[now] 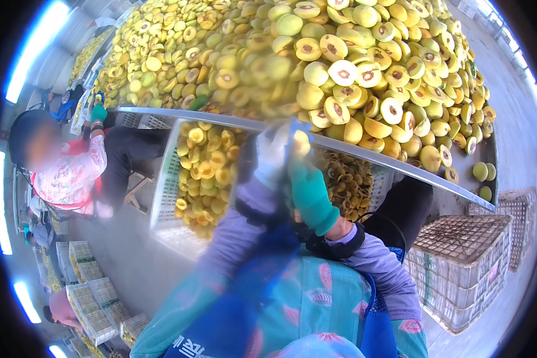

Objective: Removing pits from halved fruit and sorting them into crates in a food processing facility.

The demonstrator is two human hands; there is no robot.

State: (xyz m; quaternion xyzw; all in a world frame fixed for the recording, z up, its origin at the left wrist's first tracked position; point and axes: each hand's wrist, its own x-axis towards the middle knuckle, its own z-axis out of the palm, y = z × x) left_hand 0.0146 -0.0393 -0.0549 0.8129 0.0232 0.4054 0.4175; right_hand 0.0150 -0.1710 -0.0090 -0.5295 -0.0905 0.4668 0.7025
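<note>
My right hand (311, 188), in a teal glove, grips a piece of pale yellow stone fruit (301, 142) at the metal rim (340, 145) of a large tray. Close against it is my left hand (270, 154), in a whitish glove and blurred by motion; I cannot tell whether its fingers hold anything. Beyond the rim rises a heap of yellow-green stone fruit (340, 71), many cut in half with brown stones showing. Below the hands, left, a white plastic crate (165, 192) holds hollowed fruit halves (206, 165). To the right, small brown pieces (351, 183), perhaps fruit stones, fill another container.
An upturned white plastic crate (461, 268) stands on the floor at my right, with another crate (519, 223) behind it. A co-worker (76, 170) sits to the left along the same tray. More crates (94, 308) stand at lower left.
</note>
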